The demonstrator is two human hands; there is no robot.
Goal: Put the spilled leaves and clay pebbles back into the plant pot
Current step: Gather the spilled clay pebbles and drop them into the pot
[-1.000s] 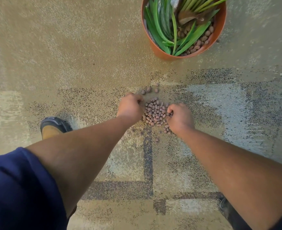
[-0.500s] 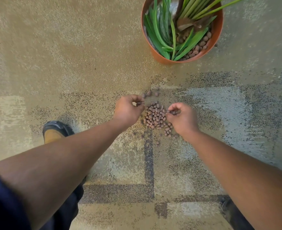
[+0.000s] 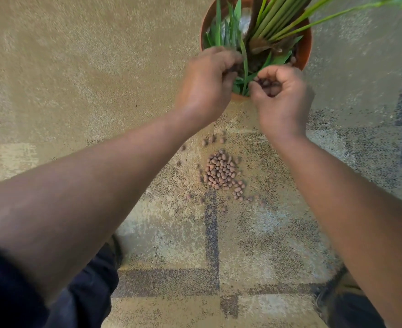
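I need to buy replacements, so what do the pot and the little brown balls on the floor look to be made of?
The plant pot looks like smooth orange-brown plastic, possibly glazed terracotta: its rim is thin and even with a slight sheen. The spilled pebbles look like fired clay: matte, reddish-brown, rounded and irregular in size.

No readable text, labels, brands, numbers or signs anywhere: none on pot, carpet, clothing or shoes.
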